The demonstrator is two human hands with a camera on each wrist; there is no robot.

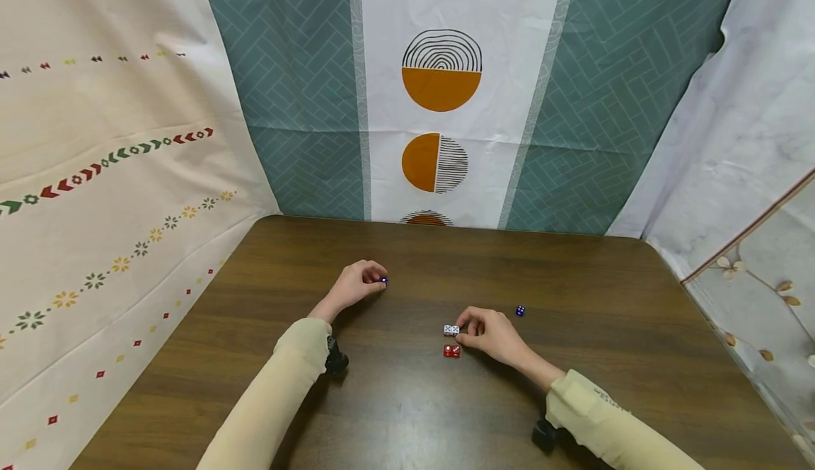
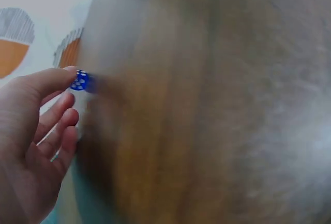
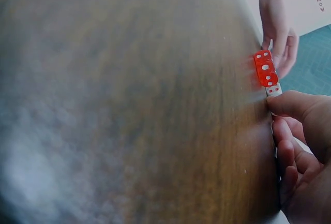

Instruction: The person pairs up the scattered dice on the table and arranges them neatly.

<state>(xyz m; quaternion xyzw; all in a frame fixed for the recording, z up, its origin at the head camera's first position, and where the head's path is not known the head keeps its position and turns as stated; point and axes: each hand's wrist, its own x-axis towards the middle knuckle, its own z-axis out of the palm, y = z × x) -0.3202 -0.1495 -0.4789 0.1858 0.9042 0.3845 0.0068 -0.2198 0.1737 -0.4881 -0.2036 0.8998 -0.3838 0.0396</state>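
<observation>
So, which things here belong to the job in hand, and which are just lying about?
Seemingly in the job:
- blue die pinched by the left hand
- white dice touched by the right hand
- red dice beside them
- other blue die, probably

Just around:
- tabletop
- patterned cloths
- black wrist devices

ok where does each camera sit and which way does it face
Head: head-worn, facing forward and down over the table; left hand and right hand show.
Left wrist: worn there, facing the blue die; left hand shows.
Right wrist: worn there, facing the red dice; both hands show.
Head and right wrist share the red dice.
</observation>
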